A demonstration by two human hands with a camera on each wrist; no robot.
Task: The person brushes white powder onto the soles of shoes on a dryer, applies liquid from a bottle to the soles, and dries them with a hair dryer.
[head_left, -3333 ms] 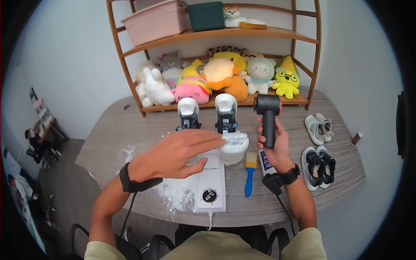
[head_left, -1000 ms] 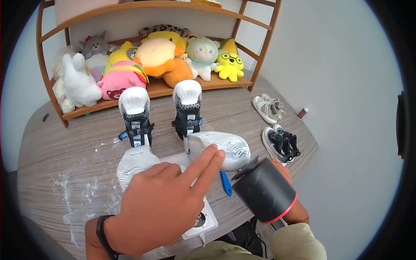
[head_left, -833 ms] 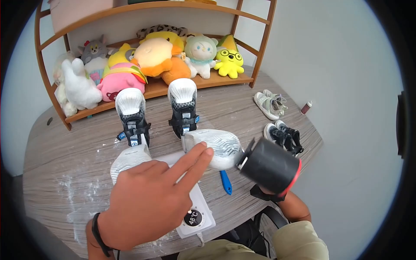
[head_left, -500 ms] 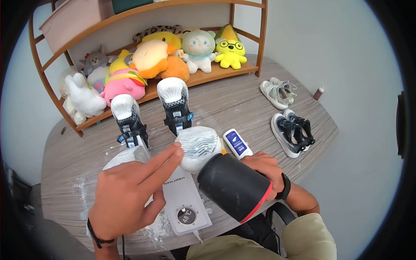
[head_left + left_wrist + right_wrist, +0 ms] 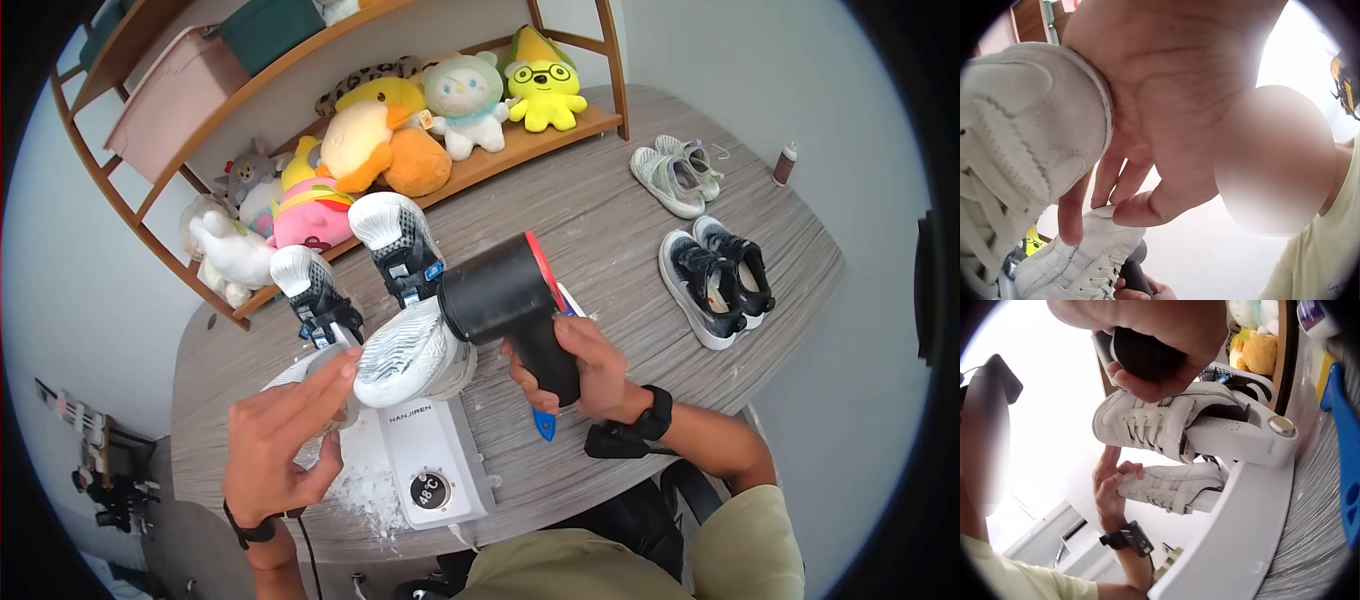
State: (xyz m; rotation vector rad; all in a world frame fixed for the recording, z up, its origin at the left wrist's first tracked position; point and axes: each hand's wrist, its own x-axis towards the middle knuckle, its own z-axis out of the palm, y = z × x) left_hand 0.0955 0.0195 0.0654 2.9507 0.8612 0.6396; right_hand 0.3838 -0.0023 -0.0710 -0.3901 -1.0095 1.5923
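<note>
My right hand (image 5: pixel 590 365) grips the handle of a black handheld blower (image 5: pixel 500 290) with a red rim. Its nozzle end sits right by the sole of a white sneaker (image 5: pixel 400 355), mounted sole-up on an arm of a white shoe dryer (image 5: pixel 410 470) reading 48°C. Fingers of my left hand (image 5: pixel 280 430) are extended, their tips at the sneaker's sole edge. A second white sneaker (image 5: pixel 1029 125) sits on the other arm, close to the left hand and mostly hidden behind it in the head view. Laces and straps of both sneakers show in the right wrist view.
Two black-and-white shoes (image 5: pixel 395 245) stand behind the dryer, before a shelf of plush toys (image 5: pixel 465 105). Two more pairs, pale sneakers (image 5: pixel 675 178) and dark sneakers (image 5: pixel 715 280), stand at right. A blue-handled brush (image 5: pixel 1338 444) lies beside the dryer. White powder (image 5: pixel 375 490) covers nearby tabletop.
The blower has swung from upright on the right to pointing left at the sneaker's sole. The left hand has shifted left and down from over the sneakers. The head view has turned.
</note>
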